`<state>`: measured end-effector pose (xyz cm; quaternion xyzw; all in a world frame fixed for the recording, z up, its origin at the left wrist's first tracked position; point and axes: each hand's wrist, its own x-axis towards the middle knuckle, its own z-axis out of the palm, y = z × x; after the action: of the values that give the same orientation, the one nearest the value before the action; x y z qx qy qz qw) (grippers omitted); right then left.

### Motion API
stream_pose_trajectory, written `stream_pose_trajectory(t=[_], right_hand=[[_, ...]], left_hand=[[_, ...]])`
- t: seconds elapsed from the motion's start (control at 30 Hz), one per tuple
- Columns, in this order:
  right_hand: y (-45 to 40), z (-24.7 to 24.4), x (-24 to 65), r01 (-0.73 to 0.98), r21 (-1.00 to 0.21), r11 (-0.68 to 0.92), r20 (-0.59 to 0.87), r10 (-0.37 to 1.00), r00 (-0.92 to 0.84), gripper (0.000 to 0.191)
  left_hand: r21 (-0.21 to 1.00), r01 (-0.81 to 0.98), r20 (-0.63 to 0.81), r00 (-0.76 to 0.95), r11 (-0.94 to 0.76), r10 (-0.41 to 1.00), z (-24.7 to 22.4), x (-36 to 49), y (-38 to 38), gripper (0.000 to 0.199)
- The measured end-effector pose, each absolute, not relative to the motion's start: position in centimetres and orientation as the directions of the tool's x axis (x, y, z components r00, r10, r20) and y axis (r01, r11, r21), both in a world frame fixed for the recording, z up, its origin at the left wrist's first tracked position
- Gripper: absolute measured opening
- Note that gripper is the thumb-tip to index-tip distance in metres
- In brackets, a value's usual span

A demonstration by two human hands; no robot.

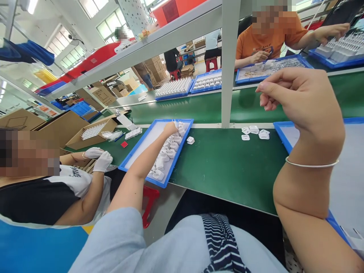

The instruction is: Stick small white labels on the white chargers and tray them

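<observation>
- Blue-rimmed tray [150,141]: shallow, rectangular; smooth, rounded white pieces [160,163] crowd its right side.
- Left hand [170,129]: at the tray's far end, among the pieces; cannot tell its grip.
- Right hand [301,94]: right of the tray, fingers curled narrow.
- Cardboard box [96,141], left of the tray: slim white parts [93,131].

1. Shirt [176,242]: plain pale blue, softly creased across the front.
2. Left sleeve [122,227]: the same pale blue, short and loose, ending above the elbow.
3. Striped cloth [220,239]: navy and white, narrow wavy stripes, running down the shirt front.
4. Left hand [170,129] and right hand [307,94]: both ungloved, forearms uncovered.
5. Bangle [313,166]: thin, smooth, silver-coloured, around the right wrist.
6. Dark cloth [204,203] below the tabletop's [216,170] near edge: possibly trousers, unclear.
</observation>
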<state>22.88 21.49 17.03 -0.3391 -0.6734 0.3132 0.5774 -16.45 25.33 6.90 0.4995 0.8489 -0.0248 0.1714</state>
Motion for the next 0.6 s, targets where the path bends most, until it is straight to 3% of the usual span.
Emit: stream_pose_trajectory(t=[0.23, 0.6], right_hand=[[21.6, 17.0, 23.0, 0.101, -0.813, 0.573, 0.568, 0.819, -0.079, 0.018], [21.8, 16.9, 23.3, 0.124, -0.814, 0.567, 0.568, 0.822, -0.025, 0.017]], left_hand=[[0.083, 0.834, -0.368, -0.483, 0.546, 0.794, 7.4, -16.5, 26.0, 0.04], [0.257, 0.796, -0.43, -0.414, 0.549, 0.802, 10.3, -20.1, 23.4, 0.038]])
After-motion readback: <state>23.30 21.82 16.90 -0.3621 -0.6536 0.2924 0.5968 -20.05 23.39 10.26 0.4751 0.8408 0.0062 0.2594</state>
